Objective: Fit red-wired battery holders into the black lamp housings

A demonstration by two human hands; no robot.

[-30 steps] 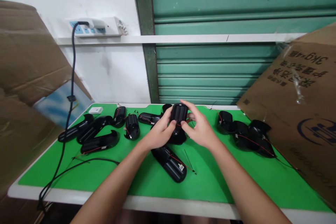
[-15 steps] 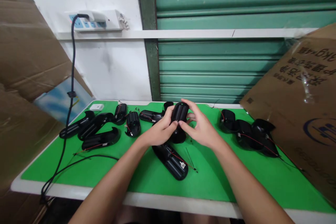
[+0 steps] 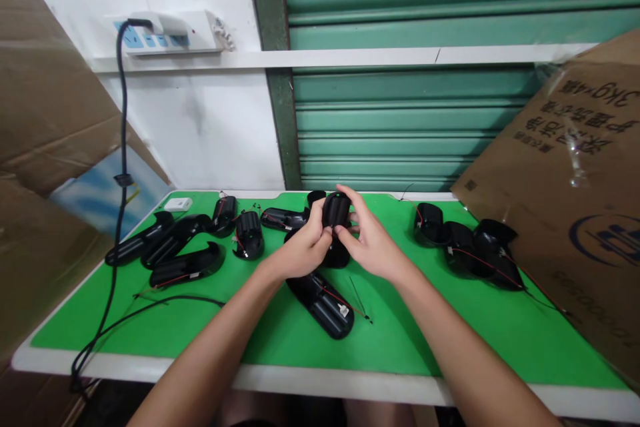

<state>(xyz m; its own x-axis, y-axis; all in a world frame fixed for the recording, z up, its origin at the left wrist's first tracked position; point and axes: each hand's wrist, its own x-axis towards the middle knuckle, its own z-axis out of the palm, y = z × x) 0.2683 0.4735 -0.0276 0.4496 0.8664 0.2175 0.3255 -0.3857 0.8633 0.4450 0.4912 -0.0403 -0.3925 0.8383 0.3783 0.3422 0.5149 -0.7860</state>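
Note:
Between both hands, above the middle of the table, is a glossy black ribbed plastic housing (image 3: 336,211). My left hand (image 3: 309,240) grips its left side, thumb near the lower edge. My right hand (image 3: 367,233) holds the right side, thumb at the same edge and a finger over the top. What the fingertips press on is too small to make out. Just below, another black curved housing (image 3: 327,310) with a red wire and a white connector lies on the green mat (image 3: 400,340). Behind my left hand lies a further black housing (image 3: 283,218).
Several black housings (image 3: 187,265) with thin wires lie on the left, and more black housings (image 3: 467,250) on the right. A black cable (image 3: 120,147) hangs from a white power strip (image 3: 170,33) onto the table. Cardboard boxes (image 3: 560,167) flank both sides.
The held housing has tilted a little and looks shorter now, with both hands still on it. The whole view has shifted slightly.

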